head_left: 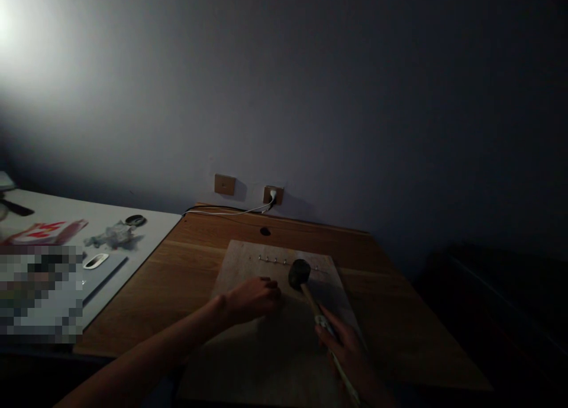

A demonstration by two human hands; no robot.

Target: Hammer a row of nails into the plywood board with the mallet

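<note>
A pale wooden board lies on a brown wooden desk. A row of several small nails stands near the board's far edge. My right hand is closed round the wooden handle of a black rubber mallet, whose head hangs just over the board near the nails. My left hand rests on the board left of the mallet head, fingers curled together; anything in them is hidden in the dim light.
A white table adjoins the desk at the left, carrying a red-and-white packet, crumpled wrapping, a dark round object and a flat grey item. A white charger sits in a wall socket, beside another plate.
</note>
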